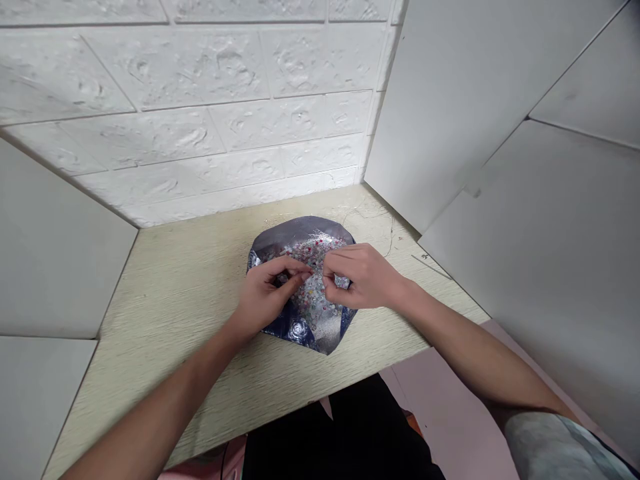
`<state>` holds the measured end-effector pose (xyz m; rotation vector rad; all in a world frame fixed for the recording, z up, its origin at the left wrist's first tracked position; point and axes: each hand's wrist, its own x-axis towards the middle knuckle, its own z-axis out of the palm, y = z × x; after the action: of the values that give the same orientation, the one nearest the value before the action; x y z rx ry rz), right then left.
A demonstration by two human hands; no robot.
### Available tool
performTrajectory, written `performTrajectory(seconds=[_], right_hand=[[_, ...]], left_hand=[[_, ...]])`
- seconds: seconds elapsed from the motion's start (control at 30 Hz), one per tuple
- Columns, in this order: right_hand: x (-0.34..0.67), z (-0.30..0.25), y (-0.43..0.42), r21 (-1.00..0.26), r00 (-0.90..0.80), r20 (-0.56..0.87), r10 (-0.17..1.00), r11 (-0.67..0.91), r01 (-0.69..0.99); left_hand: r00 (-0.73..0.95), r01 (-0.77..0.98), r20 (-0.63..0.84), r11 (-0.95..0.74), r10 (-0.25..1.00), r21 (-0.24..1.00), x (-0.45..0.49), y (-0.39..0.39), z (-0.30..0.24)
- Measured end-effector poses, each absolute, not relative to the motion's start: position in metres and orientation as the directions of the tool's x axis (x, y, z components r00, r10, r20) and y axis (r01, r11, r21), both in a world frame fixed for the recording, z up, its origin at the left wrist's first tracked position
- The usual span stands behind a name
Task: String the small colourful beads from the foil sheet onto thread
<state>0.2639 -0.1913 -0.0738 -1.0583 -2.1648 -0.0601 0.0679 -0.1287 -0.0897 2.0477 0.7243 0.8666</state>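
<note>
Many small beads (313, 293), mostly clear and white with some red and yellow ones, lie spread over a silver-lined sheet with dark blue parts (327, 333). Above its left side my left hand (270, 287) is closed in a pinch, thumb against forefinger; what sits at the tips is too small to make out. My right hand (357, 273) hovers over the right side, its thumb and forefinger also pinched together and the other fingers curled. The two sets of fingertips are close but apart. Any thread between them does not show.
The sheet rests on a pale wood-grain table (190, 287). Behind it rises a white brick-patterned wall (200, 73). White panels (450, 100) close in on both sides. At the right lie a thin stick (431, 267) and a loose thread (391, 233).
</note>
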Motion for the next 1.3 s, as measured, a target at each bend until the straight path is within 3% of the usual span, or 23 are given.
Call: performTrajectory(seconds=[0.07, 0.13, 0.23, 0.33, 0.43, 0.57, 0.73, 1.0, 1.2, 1.3], right_hand=[[0.264, -0.074, -0.191, -0.252, -0.393, 0.633, 0.667, 0.657, 0.711], [0.264, -0.073, -0.191, -0.248, -0.368, 0.650, 0.665, 0.643, 0.724], [0.264, -0.073, -0.191, -0.249, -0.287, 0.698, 0.656, 0.599, 0.761], [0.264, -0.074, -0.190, -0.263, -0.205, 0.733, 0.649, 0.549, 0.794], [0.264, -0.074, -0.190, -0.270, -0.194, 0.726, 0.660, 0.533, 0.802], [0.263, -0.074, -0.190, -0.267, -0.216, 0.705, 0.676, 0.535, 0.801], [0.263, -0.075, -0.190, -0.261, -0.218, 0.693, 0.687, 0.521, 0.812], [0.263, -0.074, -0.191, -0.261, -0.250, 0.708, 0.660, 0.574, 0.776], [0.262, -0.073, -0.192, -0.254, -0.297, 0.702, 0.647, 0.617, 0.745], [0.262, -0.073, -0.192, -0.251, -0.307, 0.700, 0.644, 0.625, 0.739]], left_hand=[[0.595, 0.290, 0.396, -0.647, 0.699, 0.706, 0.068, -0.130, -0.092], [0.631, 0.377, 0.474, -0.777, 0.614, 0.505, 0.067, -0.131, -0.093], [0.751, 0.419, 0.455, -0.878, 0.478, 0.231, 0.067, -0.132, -0.091], [0.846, 0.404, 0.329, -0.907, 0.419, 0.118, 0.067, -0.132, -0.084], [0.887, 0.387, 0.237, -0.918, 0.396, 0.088, 0.066, -0.133, -0.078], [0.908, 0.368, 0.162, -0.920, 0.386, 0.133, 0.065, -0.133, -0.076], [0.883, 0.378, 0.198, -0.896, 0.425, 0.233, 0.067, -0.130, -0.084], [0.732, 0.294, 0.352, -0.737, 0.583, 0.609, 0.066, -0.127, -0.089], [0.615, 0.218, 0.251, -0.467, 0.748, 0.857, 0.067, -0.124, -0.092], [0.583, 0.147, 0.224, -0.373, 0.781, 0.916, 0.067, -0.124, -0.094]])
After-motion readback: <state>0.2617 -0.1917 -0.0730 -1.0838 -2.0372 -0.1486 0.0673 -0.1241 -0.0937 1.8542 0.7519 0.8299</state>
